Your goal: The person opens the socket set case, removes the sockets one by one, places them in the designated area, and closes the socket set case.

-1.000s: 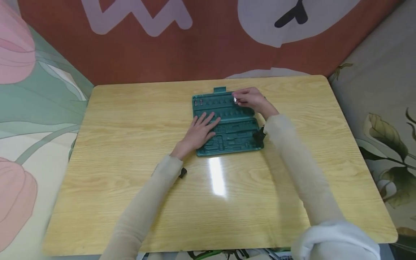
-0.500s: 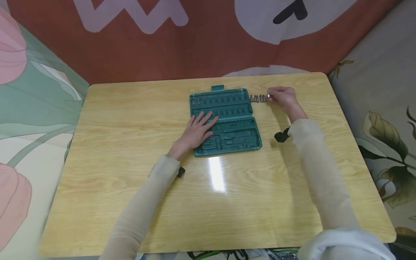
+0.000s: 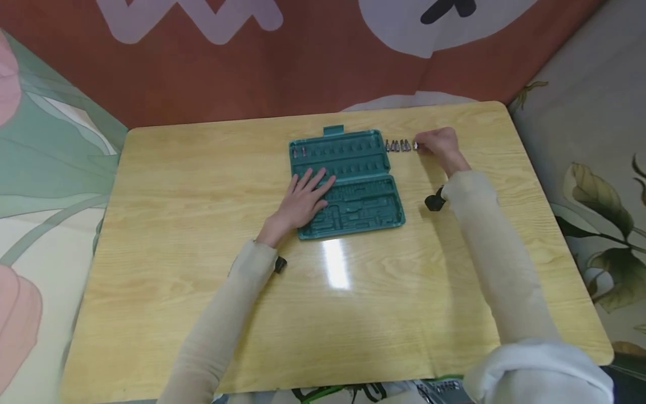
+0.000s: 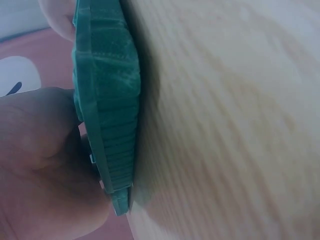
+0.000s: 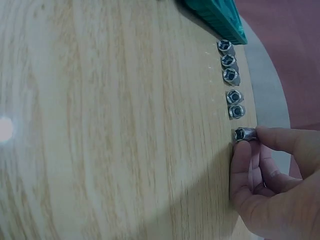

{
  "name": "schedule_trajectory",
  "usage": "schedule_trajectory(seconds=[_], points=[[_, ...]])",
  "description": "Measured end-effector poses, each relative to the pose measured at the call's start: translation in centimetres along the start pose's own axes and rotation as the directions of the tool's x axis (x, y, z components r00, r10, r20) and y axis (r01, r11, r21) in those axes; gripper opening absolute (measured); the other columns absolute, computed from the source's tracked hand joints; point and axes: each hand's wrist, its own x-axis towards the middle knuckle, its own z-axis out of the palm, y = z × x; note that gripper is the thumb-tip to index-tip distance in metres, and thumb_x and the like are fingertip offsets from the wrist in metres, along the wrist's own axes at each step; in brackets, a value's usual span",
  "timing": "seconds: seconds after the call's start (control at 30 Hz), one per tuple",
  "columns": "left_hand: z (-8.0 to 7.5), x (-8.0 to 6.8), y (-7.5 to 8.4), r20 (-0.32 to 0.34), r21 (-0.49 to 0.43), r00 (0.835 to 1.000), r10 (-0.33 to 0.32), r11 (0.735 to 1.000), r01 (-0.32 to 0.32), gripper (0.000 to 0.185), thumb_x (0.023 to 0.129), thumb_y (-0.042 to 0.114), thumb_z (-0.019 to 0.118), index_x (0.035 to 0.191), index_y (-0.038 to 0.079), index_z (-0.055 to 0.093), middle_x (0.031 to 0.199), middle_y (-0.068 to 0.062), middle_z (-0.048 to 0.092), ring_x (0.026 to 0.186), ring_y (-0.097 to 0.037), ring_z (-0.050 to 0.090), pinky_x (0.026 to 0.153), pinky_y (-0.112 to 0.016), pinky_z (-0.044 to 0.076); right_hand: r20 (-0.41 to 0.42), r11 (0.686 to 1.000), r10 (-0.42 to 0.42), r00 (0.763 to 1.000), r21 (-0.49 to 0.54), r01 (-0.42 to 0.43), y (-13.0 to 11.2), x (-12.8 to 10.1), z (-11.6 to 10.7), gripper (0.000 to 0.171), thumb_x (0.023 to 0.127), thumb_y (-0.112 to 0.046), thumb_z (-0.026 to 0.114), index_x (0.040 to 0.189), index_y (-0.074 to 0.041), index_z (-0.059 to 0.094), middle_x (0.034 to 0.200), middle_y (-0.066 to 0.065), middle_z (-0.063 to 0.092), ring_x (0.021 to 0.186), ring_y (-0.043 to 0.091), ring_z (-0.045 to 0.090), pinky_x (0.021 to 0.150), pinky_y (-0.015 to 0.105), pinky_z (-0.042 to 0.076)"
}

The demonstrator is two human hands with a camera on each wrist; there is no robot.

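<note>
Fingers [image 5: 250, 150] of the right hand [image 3: 440, 147] pinch a small socket [image 5: 244, 134], at three o'clock of five sockets [image 5: 230, 75] lining the worktop [image 3: 202, 292]. Left hand [image 3: 301, 201], fingers spread, steadies the green case [image 3: 363, 191], likely preventing sliding.

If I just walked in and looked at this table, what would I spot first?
Most likely the open green plastic tool case in the middle of the pale wooden table, with the left hand resting flat on it. Next, the short row of small silver metal sockets standing on the table just right of the case, where the right hand pinches one more socket at the end of the row.
</note>
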Motion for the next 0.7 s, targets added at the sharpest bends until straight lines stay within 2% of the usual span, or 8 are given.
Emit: schedule_trajectory(seconds=[0.2,0.47,0.7], points=[[-0.3,0.0,0.3,0.019,-0.007,1.0,-0.006,1.0,0.006,0.058,0.105,0.033,0.038,0.157,0.022,0.013,0.162,-0.006,0.001,0.146,-0.031,-0.006,0.114,-0.051,-0.007,-0.002,0.996,0.031,1.0,-0.089,-0.031,-0.5,-0.5,0.1,0.008,0.088,-0.01,0.069,0.083,-0.008,0.074,0.068,-0.002,0.068,0.063,0.009,0.064,0.062,0.023,0.051],[-0.2,-0.3,0.9,0.031,-0.025,0.999,-0.013,1.0,0.014,0.059,0.105,0.034,0.038,0.157,0.022,0.012,0.162,-0.005,0.001,0.146,-0.03,-0.006,0.114,-0.05,-0.007,-0.036,0.984,-0.025,0.999,-0.18,0.018,-0.5,-0.8,0.4,0.004,0.085,-0.01,0.071,0.085,-0.006,0.074,0.061,-0.007,0.064,0.056,0.006,0.06,0.059,0.022,0.049],[-0.1,-0.2,1.1,0.021,-0.038,1.0,0.002,0.999,-0.001,0.058,0.105,0.033,0.039,0.157,0.022,0.014,0.162,-0.006,0.003,0.146,-0.031,-0.004,0.114,-0.051,-0.006,-0.078,0.96,-0.049,0.996,-0.279,0.026,-0.1,-0.8,0.7,0.022,0.087,-0.015,0.07,0.104,-0.001,0.073,0.065,-0.01,0.062,0.064,0.006,0.058,0.065,0.023,0.048]])
